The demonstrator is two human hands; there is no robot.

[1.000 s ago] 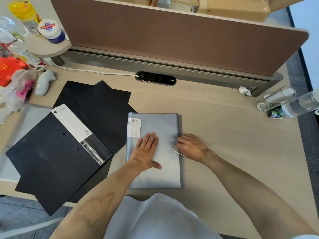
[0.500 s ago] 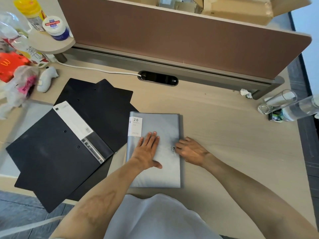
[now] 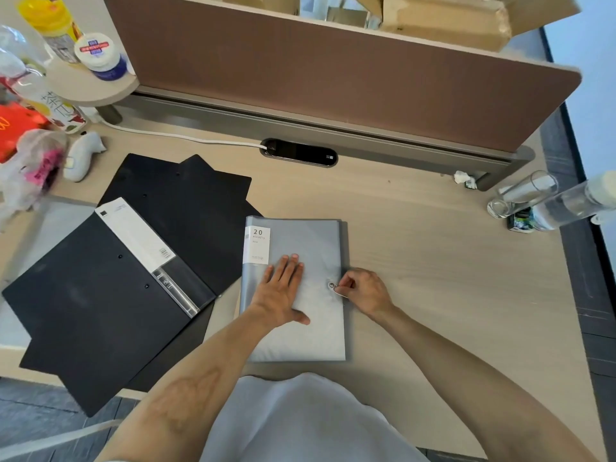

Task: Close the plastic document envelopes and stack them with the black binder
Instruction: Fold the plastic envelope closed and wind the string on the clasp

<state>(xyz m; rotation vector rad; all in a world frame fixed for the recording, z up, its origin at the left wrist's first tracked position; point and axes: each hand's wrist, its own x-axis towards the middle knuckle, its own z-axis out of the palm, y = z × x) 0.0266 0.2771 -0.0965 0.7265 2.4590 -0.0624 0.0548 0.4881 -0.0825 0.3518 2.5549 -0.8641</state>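
Observation:
A grey translucent plastic envelope [image 3: 316, 248] with a white "20 pockets" label lies flat in the middle of the desk. My left hand [image 3: 281, 295] presses flat on its cover with straight fingers. At the envelope's right edge my right hand [image 3: 361, 291] pinches the thin elastic loop beside the round metal button [image 3: 331, 285]. To the left lies a black binder [image 3: 110, 295], open flat, with a white label strip and a clear clip bar, partly on top of another black folder [image 3: 186, 201].
A brown partition [image 3: 333, 71] runs along the back of the desk, with a black cable port [image 3: 298, 152] below it. Bottles, a jar and plastic bags crowd the far left. A drinking glass [image 3: 520, 195] and a clear bottle [image 3: 573, 201] lie at the right edge.
My right hand has curled its fingers and now pinches the elastic loop at the button. The left hand stays pressed on the cover. The camera has moved slightly.

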